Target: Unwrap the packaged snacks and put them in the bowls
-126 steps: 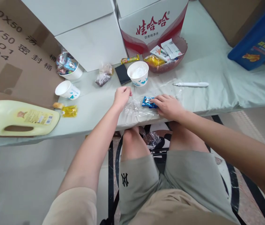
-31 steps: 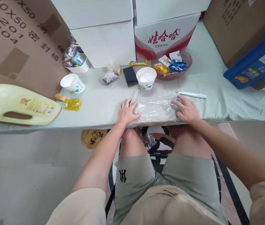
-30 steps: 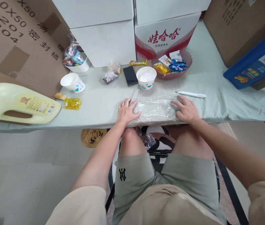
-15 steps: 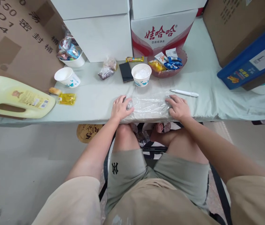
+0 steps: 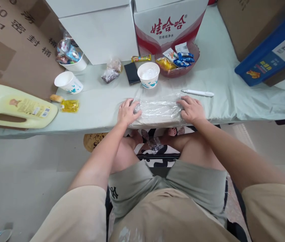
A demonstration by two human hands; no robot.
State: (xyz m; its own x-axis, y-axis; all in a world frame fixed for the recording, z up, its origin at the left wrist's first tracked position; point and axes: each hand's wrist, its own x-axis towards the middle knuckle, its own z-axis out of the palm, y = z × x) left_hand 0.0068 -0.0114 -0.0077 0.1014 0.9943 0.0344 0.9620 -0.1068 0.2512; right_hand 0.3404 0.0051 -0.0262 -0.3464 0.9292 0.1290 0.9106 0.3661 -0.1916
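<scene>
A crinkled sheet of clear plastic [image 5: 160,110] lies stretched along the front edge of the cloth-covered table. My left hand [image 5: 128,112] holds its left end, thumb and index finger around a bunched edge. The right end is in my right hand [image 5: 191,109], with the fingers curled and their tips on the plastic. Just beyond the sheet stand a paper cup [image 5: 149,82] with clear plastic inside and, to the right, a white-handled peeler-like tool [image 5: 199,93] lying flat. A black phone [image 5: 131,74] lies to the left of the cup.
A pink glass bowl of snack packets [image 5: 182,71] sits at the back, before a white-and-red carton [image 5: 167,33]. On the left are a tilted paper cup [image 5: 69,82], a yellow packet [image 5: 70,106] and a pale yellow jug [image 5: 18,107]. A blue jug [image 5: 271,50] leans at right.
The view has shifted slightly, and my knees have spread apart under the table. Both hands keep their places at the plastic's ends.
</scene>
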